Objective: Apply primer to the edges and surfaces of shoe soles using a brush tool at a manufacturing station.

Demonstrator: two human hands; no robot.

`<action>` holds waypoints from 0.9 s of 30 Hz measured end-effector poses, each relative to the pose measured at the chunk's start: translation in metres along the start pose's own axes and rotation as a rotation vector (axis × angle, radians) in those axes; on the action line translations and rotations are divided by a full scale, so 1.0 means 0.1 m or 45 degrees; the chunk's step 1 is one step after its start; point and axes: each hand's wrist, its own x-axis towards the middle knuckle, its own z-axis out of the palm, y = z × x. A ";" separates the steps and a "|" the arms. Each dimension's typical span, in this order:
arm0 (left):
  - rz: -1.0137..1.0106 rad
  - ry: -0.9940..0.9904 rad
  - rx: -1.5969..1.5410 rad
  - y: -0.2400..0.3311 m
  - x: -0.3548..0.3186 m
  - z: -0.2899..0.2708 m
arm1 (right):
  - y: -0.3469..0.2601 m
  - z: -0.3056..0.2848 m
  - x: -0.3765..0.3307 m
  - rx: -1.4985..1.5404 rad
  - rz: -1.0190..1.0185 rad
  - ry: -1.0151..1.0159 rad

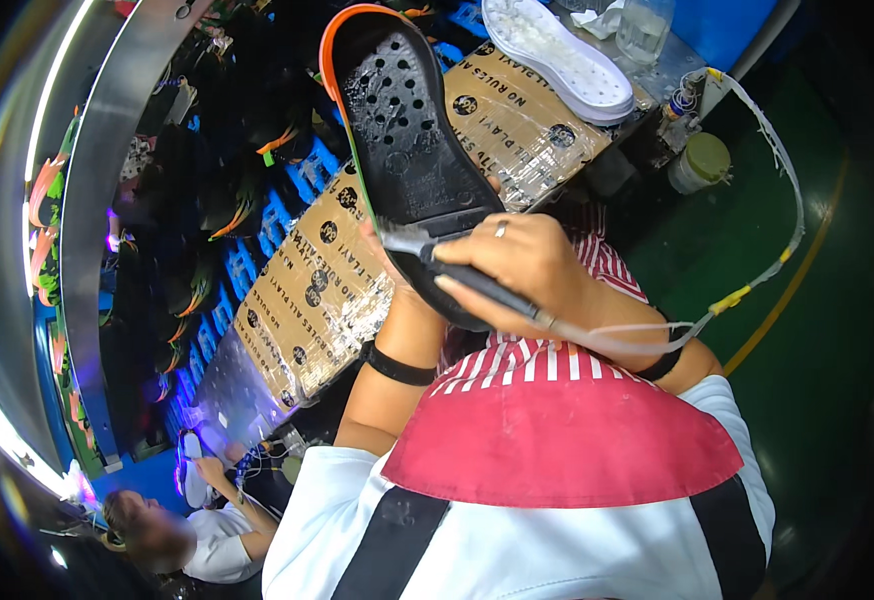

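A black shoe sole with an orange and green edge is held up in front of me, its perforated inner face upward and looking wet in places. My left hand is closed around the sole's heel half from beneath, so most of its fingers are hidden. My right hand grips the black handle of a brush. The pale bristles touch the sole near its left edge, toward the heel. From the handle's end a clear tube loops out to the right.
Printed cardboard under clear film covers the bench. At its far end lie a white sole and a clear bottle. A lidded jar stands right. Black shoe parts fill a blue-slatted conveyor at left. A co-worker sits lower left.
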 end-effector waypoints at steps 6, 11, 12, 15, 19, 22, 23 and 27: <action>0.065 0.023 -0.065 0.02 0.00 0.11 | -0.12 -0.21 0.06 0.273 0.196 -0.026; 0.165 0.428 0.111 -0.08 -0.23 -0.01 | -0.05 -0.21 0.11 -0.120 0.203 0.313; 0.157 0.425 0.106 -0.10 -0.22 0.08 | -0.03 -0.19 0.08 -0.128 0.206 0.315; 0.022 0.394 -0.034 -0.13 -0.23 0.07 | -0.02 -0.14 0.03 -0.111 0.241 0.296; -0.002 0.444 -0.003 -0.16 -0.26 -0.17 | -0.12 -0.16 0.05 0.389 0.729 0.028; -0.019 0.398 -0.190 -0.10 -0.20 0.03 | -0.17 -0.23 0.05 0.764 0.843 -0.031; -0.165 0.370 0.046 -0.01 -0.12 -0.08 | -0.17 -0.20 0.01 0.674 0.710 0.060; 0.074 0.344 0.110 -0.05 -0.12 0.01 | -0.08 -0.20 -0.03 0.209 0.548 0.097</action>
